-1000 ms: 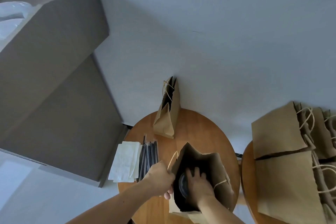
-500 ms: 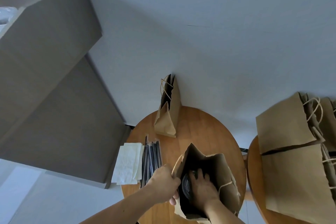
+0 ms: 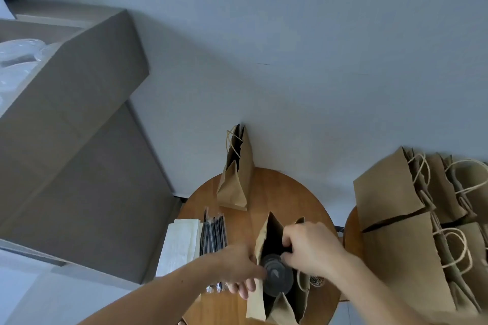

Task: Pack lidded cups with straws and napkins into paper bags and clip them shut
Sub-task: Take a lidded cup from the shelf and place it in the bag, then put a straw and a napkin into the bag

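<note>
An open brown paper bag [image 3: 257,298] stands on the round wooden table [image 3: 280,198]. Inside it a clear cup with a dark lid [image 3: 277,276] shows from above. My left hand [image 3: 239,270] pinches the bag's left rim. My right hand [image 3: 310,248] is above the mouth, its curled fingers pinching the bag's right rim beside the lid. Wrapped black straws [image 3: 212,232] lie left of the bag, next to a stack of white napkins [image 3: 181,245].
Another paper bag [image 3: 237,177] stands at the table's far edge against the wall. Several handled paper bags [image 3: 404,221] are piled on a second table at right. A grey counter [image 3: 74,140] fills the left, with clear plastic cups [image 3: 18,53] on top.
My right hand has come up out of the bag, leaving the lidded cup inside, and now holds the bag's right rim. The bag's mouth has narrowed. My left hand kept its grip.
</note>
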A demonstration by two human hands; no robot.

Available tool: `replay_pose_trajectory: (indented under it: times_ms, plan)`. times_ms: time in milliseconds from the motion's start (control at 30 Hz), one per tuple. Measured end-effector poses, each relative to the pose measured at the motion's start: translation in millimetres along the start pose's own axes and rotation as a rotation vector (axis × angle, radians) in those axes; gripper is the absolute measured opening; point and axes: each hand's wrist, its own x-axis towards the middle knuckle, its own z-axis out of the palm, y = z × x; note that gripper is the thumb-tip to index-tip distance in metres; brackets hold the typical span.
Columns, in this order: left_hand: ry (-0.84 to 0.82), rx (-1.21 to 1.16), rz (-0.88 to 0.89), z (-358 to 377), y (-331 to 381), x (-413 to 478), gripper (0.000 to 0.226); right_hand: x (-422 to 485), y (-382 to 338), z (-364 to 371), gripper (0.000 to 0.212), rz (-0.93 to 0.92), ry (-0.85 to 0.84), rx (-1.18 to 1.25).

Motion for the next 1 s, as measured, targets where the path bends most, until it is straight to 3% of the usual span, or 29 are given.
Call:
replay_pose_trajectory:
  times_ms: [100, 167, 233, 300, 367, 433, 500, 633, 833, 1000]
  plan:
    - [-0.013, 0.267, 0.091, -25.4, -1.6, -11.3, 0.048, 7.5, 0.8, -32.8, 0.015, 0.025, 0.160, 0.083]
    - [0.121, 0.373, 0.135, -50.9, -8.3, -14.5, 0.045, 28.4, -9.0, -42.0, 0.020, 0.045, 0.256, 0.186]
    - [0.317, 0.368, 0.167, -80.1, -20.2, -17.6, 0.028, 57.2, -29.6, -39.3, 0.020, 0.028, 0.281, 0.296]
    - [0.472, 0.300, 0.169, -108.0, -37.0, -19.1, 0.014, 88.2, -55.6, -22.8, 0.018, 0.009, 0.215, 0.385]
    - [0.538, 0.241, 0.124, -131.0, -56.5, -16.2, 0.022, 117.9, -80.7, 4.3, 0.019, 0.027, 0.096, 0.446]
    - [0.536, 0.204, 0.072, -147.2, -77.7, -9.1, 0.030, 145.0, -100.1, 37.0, 0.027, 0.062, -0.005, 0.465]
    - [0.524, 0.182, 0.021, -156.1, -103.4, 3.4, 0.022, 170.6, -114.3, 71.6, 0.033, 0.128, -0.054, 0.436]
    - [0.537, 0.083, -0.052, -161.6, -158.2, 34.7, 0.036, 205.9, -139.6, 135.3, 0.035, 0.225, -0.188, 0.469]
    - [0.632, -0.135, -0.220, -160.4, -220.4, 69.7, 0.014, 240.5, -178.2, 215.5, 0.037, 0.401, -0.220, 0.485]
    - [0.634, -0.178, -0.243, -158.4, -244.0, 82.9, 0.010, 250.5, -187.8, 246.1, 0.034, 0.468, -0.177, 0.413]
